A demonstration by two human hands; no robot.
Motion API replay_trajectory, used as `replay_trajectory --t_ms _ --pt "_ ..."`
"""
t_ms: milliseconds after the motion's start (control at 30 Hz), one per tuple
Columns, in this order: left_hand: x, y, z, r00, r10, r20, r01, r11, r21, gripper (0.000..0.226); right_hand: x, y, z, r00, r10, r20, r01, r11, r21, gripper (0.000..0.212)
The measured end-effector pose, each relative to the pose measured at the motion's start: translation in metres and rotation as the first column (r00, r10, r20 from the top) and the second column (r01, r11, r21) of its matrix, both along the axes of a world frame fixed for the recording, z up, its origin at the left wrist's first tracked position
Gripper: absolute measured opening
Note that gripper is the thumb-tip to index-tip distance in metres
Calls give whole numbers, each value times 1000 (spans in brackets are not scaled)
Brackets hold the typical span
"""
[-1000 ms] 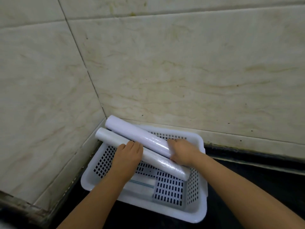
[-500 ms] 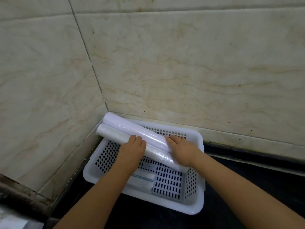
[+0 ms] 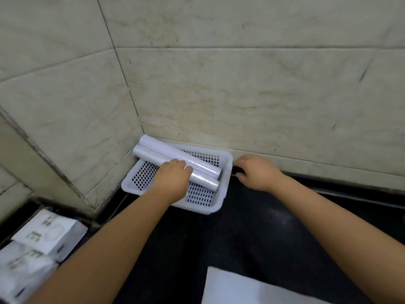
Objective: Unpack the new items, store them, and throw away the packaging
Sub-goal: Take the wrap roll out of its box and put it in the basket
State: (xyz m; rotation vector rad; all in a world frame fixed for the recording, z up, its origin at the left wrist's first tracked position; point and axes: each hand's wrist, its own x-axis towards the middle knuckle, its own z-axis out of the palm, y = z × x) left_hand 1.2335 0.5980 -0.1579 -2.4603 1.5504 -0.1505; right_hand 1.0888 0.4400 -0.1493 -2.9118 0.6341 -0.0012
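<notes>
A white perforated basket (image 3: 225, 189) sits on the dark counter, pushed into the corner of the tiled walls. Two white plastic-wrapped rolls lie diagonally across it, the back roll (image 3: 168, 151) against the front roll (image 3: 146, 154), their far ends sticking out over the basket's back-left corner. My left hand (image 3: 173, 182) lies palm down on the rolls, fingers bent over the front one. My right hand (image 3: 257, 173) is outside the basket, just beyond its right rim, fingers apart and holding nothing.
Marble-look tiled walls (image 3: 241, 95) close in behind and to the left. White printed packages (image 3: 46, 235) are stacked at the lower left, below the counter edge. A flat white sheet (image 3: 245, 288) lies on the black counter (image 3: 230, 238) near me.
My right hand has let go of the rolls and moved right, out of the basket. The left hand stays on the rolls. The view has pulled back and now shows the packages and the sheet.
</notes>
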Motion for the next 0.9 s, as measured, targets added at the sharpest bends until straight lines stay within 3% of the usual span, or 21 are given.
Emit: replay_trajectory --t_ms 233,367,533,900 --pt "-119 -3 77 993 -46 -109 41 998 -49 39 -125 34 71 986 -137 97 137 991 8 47" --pt "-207 -14 101 974 -187 -127 173 979 -110 41 -230 56 92 947 -301 116 303 953 -3 48" --pt "-331 -17 100 888 -433 -152 420 901 -113 42 -364 90 103 853 -514 87 516 857 0 49" --pt "-566 -50 74 692 -660 -292 666 740 -94 44 -619 127 98 554 -831 49 831 556 36 49"
